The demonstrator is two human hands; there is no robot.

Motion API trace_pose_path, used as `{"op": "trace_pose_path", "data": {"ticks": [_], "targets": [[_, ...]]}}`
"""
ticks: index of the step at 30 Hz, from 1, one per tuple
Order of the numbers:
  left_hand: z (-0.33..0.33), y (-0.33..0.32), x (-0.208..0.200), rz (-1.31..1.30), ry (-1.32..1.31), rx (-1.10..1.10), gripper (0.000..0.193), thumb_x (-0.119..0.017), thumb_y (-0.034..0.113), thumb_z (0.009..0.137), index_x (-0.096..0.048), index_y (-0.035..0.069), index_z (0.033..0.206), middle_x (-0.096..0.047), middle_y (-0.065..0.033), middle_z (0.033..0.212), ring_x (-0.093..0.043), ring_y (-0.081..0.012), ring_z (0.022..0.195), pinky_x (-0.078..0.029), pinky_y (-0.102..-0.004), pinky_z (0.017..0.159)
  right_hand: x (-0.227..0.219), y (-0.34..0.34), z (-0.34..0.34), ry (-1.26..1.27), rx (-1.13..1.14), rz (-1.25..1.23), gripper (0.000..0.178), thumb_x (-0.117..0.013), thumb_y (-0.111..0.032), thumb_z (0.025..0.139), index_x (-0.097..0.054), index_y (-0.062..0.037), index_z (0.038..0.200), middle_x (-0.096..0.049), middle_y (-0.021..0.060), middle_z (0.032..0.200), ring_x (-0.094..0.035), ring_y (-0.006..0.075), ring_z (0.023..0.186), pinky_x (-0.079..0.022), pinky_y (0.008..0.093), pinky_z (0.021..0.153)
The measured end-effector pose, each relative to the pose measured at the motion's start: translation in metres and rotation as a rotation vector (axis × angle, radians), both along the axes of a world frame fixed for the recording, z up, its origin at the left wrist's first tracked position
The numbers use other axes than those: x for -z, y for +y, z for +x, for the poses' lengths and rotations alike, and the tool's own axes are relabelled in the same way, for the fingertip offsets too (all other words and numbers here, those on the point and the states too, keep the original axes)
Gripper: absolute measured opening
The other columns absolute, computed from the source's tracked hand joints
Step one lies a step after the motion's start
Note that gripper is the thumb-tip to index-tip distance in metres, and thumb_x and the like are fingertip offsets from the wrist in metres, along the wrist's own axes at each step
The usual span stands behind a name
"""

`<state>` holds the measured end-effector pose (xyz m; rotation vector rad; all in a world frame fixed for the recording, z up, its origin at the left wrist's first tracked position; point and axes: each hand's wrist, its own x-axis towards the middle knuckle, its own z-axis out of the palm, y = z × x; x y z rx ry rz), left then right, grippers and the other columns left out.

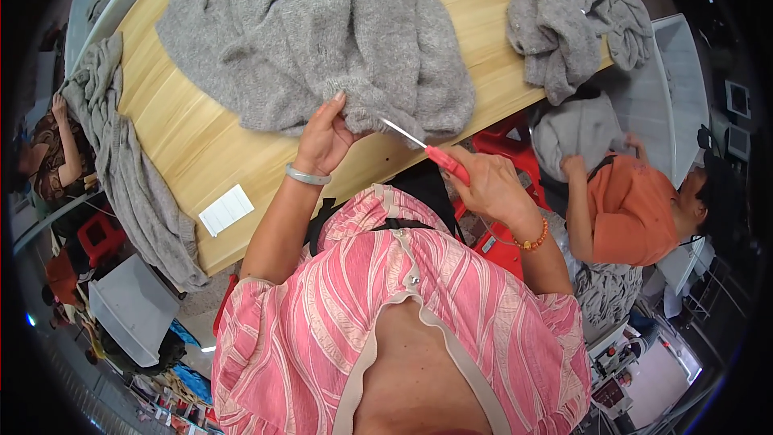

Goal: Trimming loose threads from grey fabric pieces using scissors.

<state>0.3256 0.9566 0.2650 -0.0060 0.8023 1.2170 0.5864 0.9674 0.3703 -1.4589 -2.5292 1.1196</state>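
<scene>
Beyond the pink top (298,338), I judge the grey knit garment (322,40) on the table (157,125) soft, light, easily snagged, best taken by the near edge (362,99) the left hand (324,143) pinches, the right hand (493,185) apart, closed on a red-handled tool (444,163).

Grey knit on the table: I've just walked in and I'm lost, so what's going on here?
The left hand holds the near edge of the grey knit, which lies rumpled on the table. The right hand holds a red-handled tool, its metal tip near that edge. More knits lie to the right, a white slip to the left. On the right, a co-worker in orange handles another grey piece.
</scene>
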Motion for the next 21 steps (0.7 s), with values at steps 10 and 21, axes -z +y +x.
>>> {"op": "trace_pose_path", "data": {"ticks": [10,21], "targets": [[-0.003,0.0,0.009,-0.02,0.059,0.117,0.029,-0.046,0.024,0.097,-0.051,0.003,0.117,-0.058,-0.0118,0.119,-0.056,-0.0279,0.11,-0.046,-0.0502,0.093,-0.014,-0.004,-0.005,-0.162,-0.104,-0.138,0.031,-0.063,-0.027,0.082,-0.056,-0.0108,0.107,-0.061,0.0202,0.073,-0.061,0.0399,0.073,-0.048,0.0469,0.066],[-0.06,0.068,-0.134,0.397,0.206,0.009,0.03,-0.052,0.021,0.094,-0.056,0.0,0.115,-0.064,-0.0104,0.107,-0.062,-0.0206,0.1,-0.05,-0.035,0.087,0.027,0.03,0.029,0.328,0.302,-0.05,0.044,-0.054,-0.004,0.083,-0.049,-0.0017,0.127,-0.067,0.0114,0.103,-0.063,0.0151,0.078,-0.049,0.0276,0.076]]}}
